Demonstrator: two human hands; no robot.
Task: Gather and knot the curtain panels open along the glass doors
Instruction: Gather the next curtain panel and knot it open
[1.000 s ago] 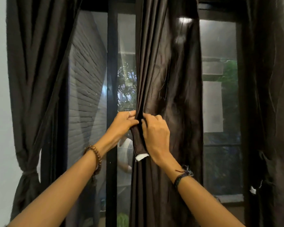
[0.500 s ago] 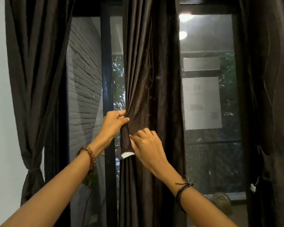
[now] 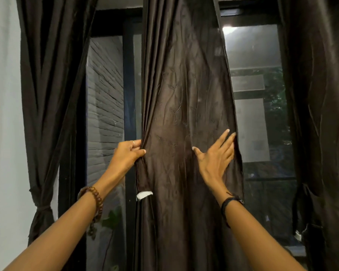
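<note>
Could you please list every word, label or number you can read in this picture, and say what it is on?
None can be read.
White tag on the middle curtain panel: no print shows.
Pale sheets behind the glass: too blurred to read.

The middle curtain [image 3: 186, 114] is dark brown with a white tag [image 3: 144, 195]. The left curtain [image 3: 51, 75] is dark brown too. The brick wall [image 3: 106, 106] is grey. The bead bracelet [image 3: 97, 202] is brown.

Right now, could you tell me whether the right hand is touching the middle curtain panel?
Touching. The head view shows the right hand spread open, its straight fingers lying against the right edge of the middle curtain panel.
</note>
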